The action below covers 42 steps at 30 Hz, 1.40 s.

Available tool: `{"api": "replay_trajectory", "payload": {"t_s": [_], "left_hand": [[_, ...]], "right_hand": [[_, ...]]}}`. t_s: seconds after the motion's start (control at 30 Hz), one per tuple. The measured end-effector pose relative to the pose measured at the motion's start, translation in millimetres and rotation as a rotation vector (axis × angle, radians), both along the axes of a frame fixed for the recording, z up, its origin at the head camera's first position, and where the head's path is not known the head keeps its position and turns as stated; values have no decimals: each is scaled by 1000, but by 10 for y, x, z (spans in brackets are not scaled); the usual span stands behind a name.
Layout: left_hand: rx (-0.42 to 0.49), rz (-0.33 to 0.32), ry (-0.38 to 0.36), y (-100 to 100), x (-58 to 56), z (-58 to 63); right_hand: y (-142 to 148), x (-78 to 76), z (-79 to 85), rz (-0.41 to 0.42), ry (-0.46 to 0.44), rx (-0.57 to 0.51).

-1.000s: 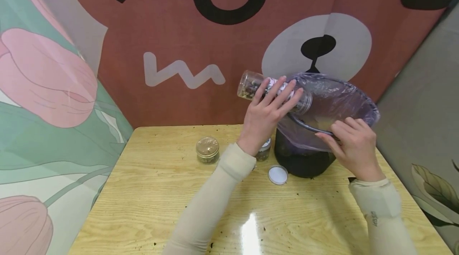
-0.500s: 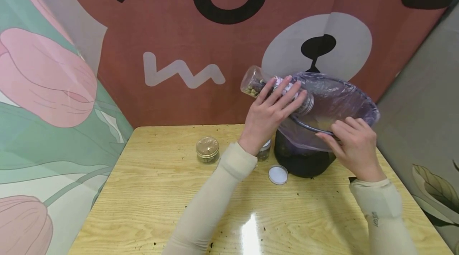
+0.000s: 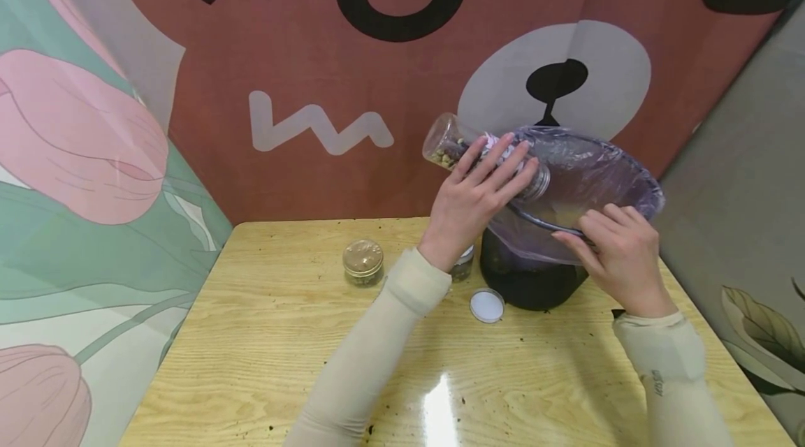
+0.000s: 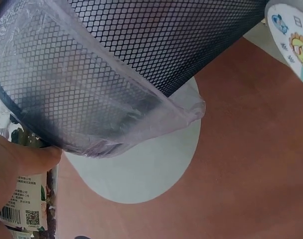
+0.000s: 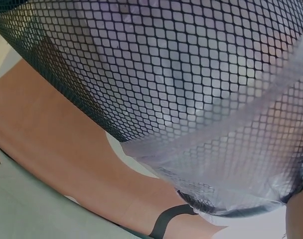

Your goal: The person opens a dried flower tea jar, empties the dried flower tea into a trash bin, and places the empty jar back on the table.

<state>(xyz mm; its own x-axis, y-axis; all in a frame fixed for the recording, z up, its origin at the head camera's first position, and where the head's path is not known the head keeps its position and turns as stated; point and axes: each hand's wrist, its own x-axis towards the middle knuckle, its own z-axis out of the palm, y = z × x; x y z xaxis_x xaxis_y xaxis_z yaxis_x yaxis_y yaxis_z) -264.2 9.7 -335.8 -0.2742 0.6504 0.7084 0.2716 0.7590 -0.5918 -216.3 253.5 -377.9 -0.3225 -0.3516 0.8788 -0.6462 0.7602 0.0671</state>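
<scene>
My left hand [image 3: 468,202] holds a clear jar [image 3: 442,147] tipped on its side, its base up to the left and its mouth at the bin's opening. Yellowish-green dried bits lie inside it. In the left wrist view, the jar's printed label [image 4: 29,199] shows beside the thumb [image 4: 37,158]. My right hand [image 3: 622,255] grips the near right rim of a black mesh wastebasket [image 3: 534,286], which leans with its opening towards me. A translucent purple bag [image 3: 585,174] lines it and folds over the rim. The right-hand fingertips' far side is hidden.
A gold-lidded jar [image 3: 363,260] stands left on the wooden table [image 3: 264,349]. A round white lid [image 3: 487,306] lies before the wastebasket. Partly hidden behind my left wrist is another small jar [image 3: 464,267]. Dark crumbs dot the tabletop.
The jar's base has risen slightly and the jar has shifted a little right with my left hand. The bits inside have moved. My right hand and the wastebasket look the same.
</scene>
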Motion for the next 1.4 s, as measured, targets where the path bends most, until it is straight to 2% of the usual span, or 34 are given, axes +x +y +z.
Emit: {"api": "replay_trajectory", "payload": {"t_s": [0.37, 0.8, 1.03, 1.4], "left_hand": [[-54, -29, 16, 37, -23, 19], [-106, -30, 16, 39, -16, 42], [-141, 1, -7, 35, -2, 34], [-132, -19, 22, 45, -3, 32]], "right_hand": [[1, -4, 2, -1, 6, 4], [3, 2, 2, 1, 11, 6], [-2, 7, 3, 12, 5, 4], [-2, 45, 32, 7, -2, 19]]}}
